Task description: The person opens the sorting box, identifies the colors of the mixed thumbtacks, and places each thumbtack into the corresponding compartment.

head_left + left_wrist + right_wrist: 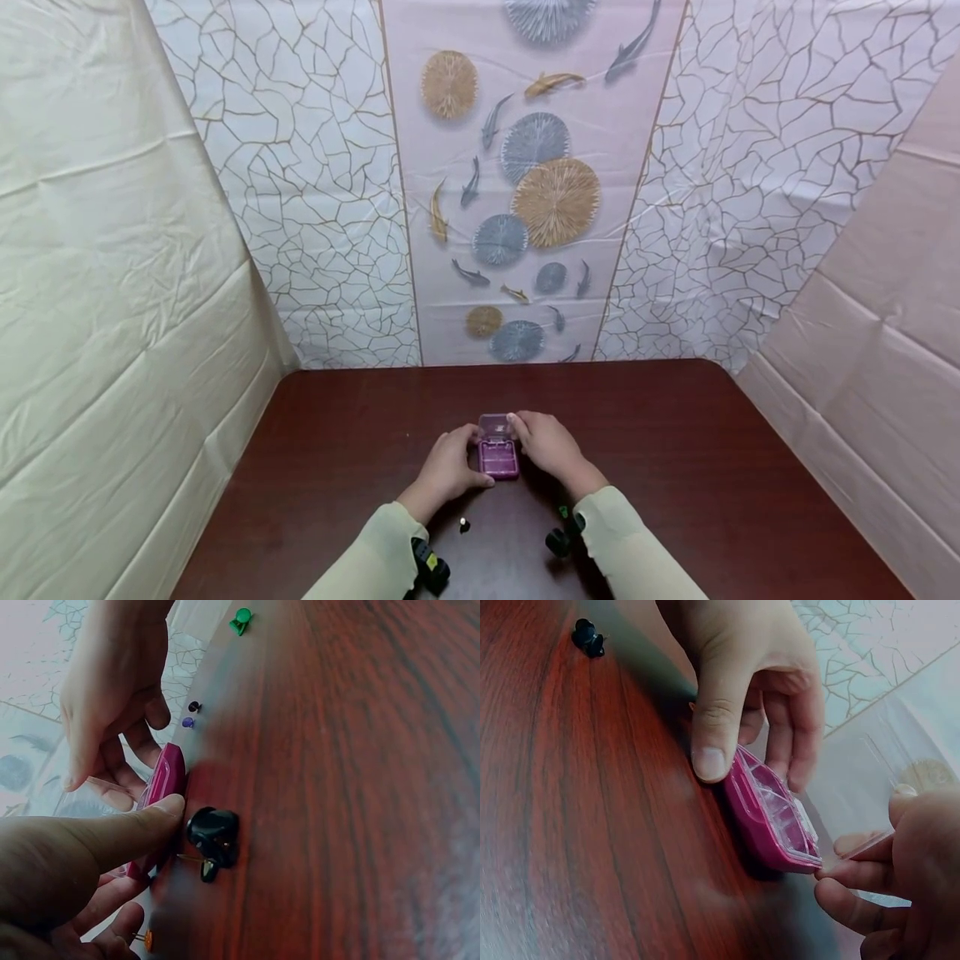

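Observation:
A small magenta compartment box (498, 460) with its clear hinged lid (495, 427) raised stands near the middle of the table. My left hand (448, 464) grips the box from its left side, the thumb on the near edge and fingers around the side. In the right wrist view, thin clear dividers show inside the box (772, 814). My right hand (550, 444) pinches the raised lid between thumb and fingers at its right edge. Close to my left thumb in the left wrist view lies a shiny black pin-like piece (214, 831) with a brass-coloured point.
Small loose pieces lie about the dark wooden table (360, 433): a green one (241, 621), a purple pin (188, 721), a dark pin (194, 706) and an orange pin (148, 941). Patterned cloth (510, 200) hangs behind the table, with plain cloth at both sides.

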{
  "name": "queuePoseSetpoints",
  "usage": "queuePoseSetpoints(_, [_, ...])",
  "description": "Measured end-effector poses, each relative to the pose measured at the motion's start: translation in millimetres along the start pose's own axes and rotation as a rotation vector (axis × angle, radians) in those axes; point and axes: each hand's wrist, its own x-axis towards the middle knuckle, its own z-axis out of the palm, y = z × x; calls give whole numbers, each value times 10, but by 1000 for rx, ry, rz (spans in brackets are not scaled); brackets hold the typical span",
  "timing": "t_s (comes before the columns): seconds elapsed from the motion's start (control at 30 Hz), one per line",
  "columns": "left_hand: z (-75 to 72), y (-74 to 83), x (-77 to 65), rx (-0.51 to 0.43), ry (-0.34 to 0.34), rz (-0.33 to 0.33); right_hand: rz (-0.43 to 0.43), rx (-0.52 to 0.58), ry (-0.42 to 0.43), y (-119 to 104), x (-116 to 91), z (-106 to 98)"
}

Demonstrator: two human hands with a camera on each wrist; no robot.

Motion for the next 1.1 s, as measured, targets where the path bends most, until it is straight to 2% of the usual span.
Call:
queuePoseSetpoints(0.2, [-14,-5,22,10,1,13,67,-12,29,-31,38,38])
queuePoseSetpoints(0.47, [-51,36,8,24,-7,3,87,-13,35,-26,35,53])
queuePoseSetpoints(0.7, [-64,63,-21,42,-6,22,67,11,29,16,3,23])
queuePoseSetpoints(0.9, [-59,108,-70,36,8,36,34,-25,102,161,-50,-147])
queuePoseSetpoints(1.1, [-30,106,-101,79,19,30,80,-71,140,424,-109,-395])
